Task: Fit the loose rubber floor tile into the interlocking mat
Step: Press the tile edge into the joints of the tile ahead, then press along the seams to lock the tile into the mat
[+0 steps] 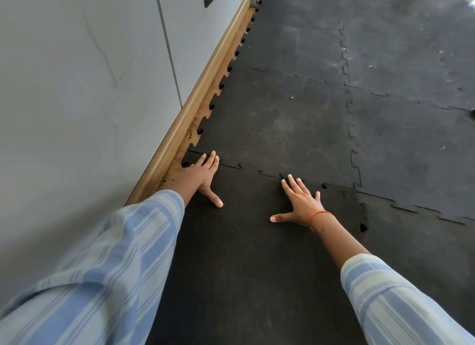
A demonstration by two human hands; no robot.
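Note:
The loose black rubber tile (246,242) lies flat on the floor below me, its toothed far edge against the interlocking mat (277,118). My left hand (203,175) presses flat on the tile's far left corner, fingers spread across the seam. Palm down near the far edge, my right hand (300,203) rests with its fingertips at the seam. Both hands are spread and grip nothing. The seam (246,166) between the hands looks meshed. On the tile's right edge the teeth (363,216) stand slightly raised with dark gaps.
A grey wall (90,87) with a wooden skirting board (195,108) runs along the left, with a strip of wooden floor between it and the mat's teeth. More grey mat tiles (411,139) extend to the right and far ahead.

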